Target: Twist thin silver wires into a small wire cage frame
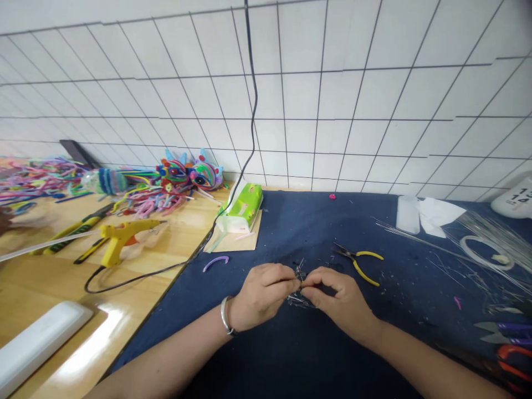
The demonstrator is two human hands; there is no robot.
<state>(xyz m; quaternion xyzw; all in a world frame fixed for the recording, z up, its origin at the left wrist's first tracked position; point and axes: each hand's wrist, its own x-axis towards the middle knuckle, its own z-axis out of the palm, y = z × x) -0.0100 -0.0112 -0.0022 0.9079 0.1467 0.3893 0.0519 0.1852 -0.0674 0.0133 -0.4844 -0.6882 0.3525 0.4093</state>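
Note:
My left hand (264, 296), with a silver bangle at the wrist, is closed in a pinch over the dark blue cloth. Its fingertips meet those of my right hand (343, 305), which pinches from the other side. Between and just below the fingertips shows a small tangle of thin metal wire (300, 301) with short ends sticking up. Both hands grip this wire piece, though the fingers cover much of it. Beyond my right hand lie yellow-handled pliers (361, 264) with dark jaws, slightly spread and apart from the hand.
On the wooden table (187, 233) at left are a yellow glue gun (120, 241) with a cord, larger pliers (78, 227) and colourful pipe cleaners (45, 180). A green tissue pack (246, 202) stands ahead. Loose wires (490, 238) and purple scissors (507, 332) lie right.

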